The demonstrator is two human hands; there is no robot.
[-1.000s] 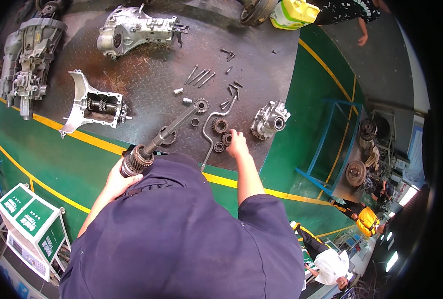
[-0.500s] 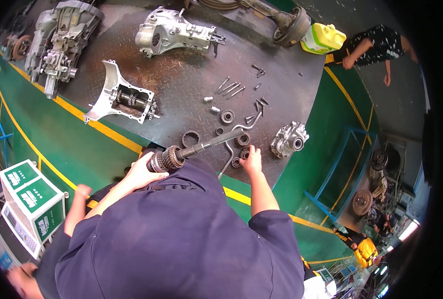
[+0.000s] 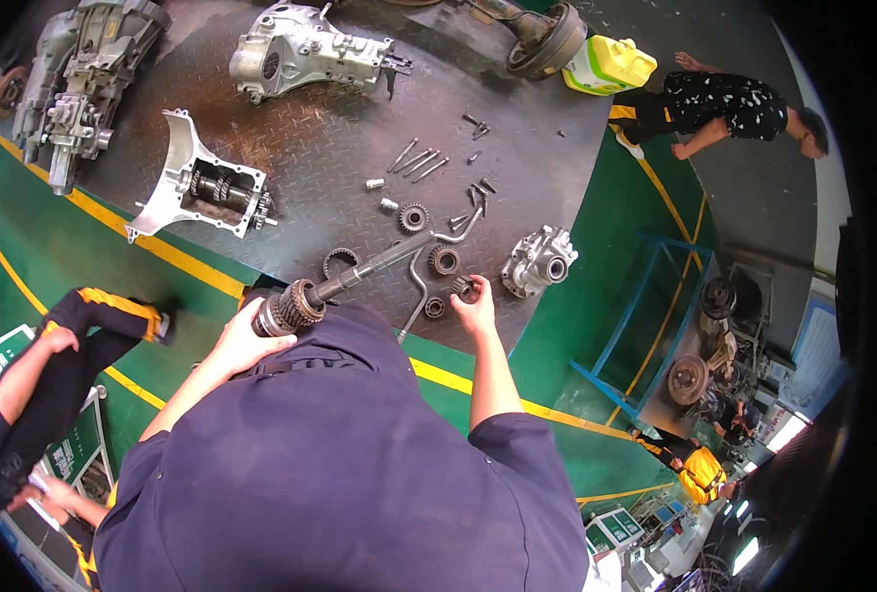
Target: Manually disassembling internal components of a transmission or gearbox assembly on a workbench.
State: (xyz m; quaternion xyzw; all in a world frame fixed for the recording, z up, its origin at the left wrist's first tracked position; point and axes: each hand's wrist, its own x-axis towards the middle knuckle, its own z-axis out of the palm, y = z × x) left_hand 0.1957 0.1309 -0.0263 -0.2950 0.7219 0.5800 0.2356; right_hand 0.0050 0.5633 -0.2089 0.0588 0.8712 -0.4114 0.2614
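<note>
My left hand (image 3: 244, 341) is wrapped round the geared end of a long transmission shaft (image 3: 374, 263), which points up and to the right over the table's near edge. My right hand (image 3: 475, 314) has its fingers closed on a small gear (image 3: 462, 287). Just left of those fingers lies a small bearing-like ring (image 3: 435, 308); a thicker gear (image 3: 443, 260) sits beyond it. A toothed ring (image 3: 341, 262) lies behind the shaft. Farther off is another gear (image 3: 414, 217). A bent metal rod (image 3: 418, 286) passes partly beneath the shaft.
On the steel-plate table (image 3: 330, 158) are an opened housing with gears (image 3: 217, 187), a larger casting (image 3: 310, 54), a gearbox (image 3: 83, 89), bolts (image 3: 427, 163) and a small housing (image 3: 539, 261). A yellow-green jug (image 3: 608, 65) stands far right. People stand at left and at far right.
The view has shifted, so the table things sit farther left. My right fingers have tilted the small gear up. At the left, a person has come into fuller view; the person far right shows more.
</note>
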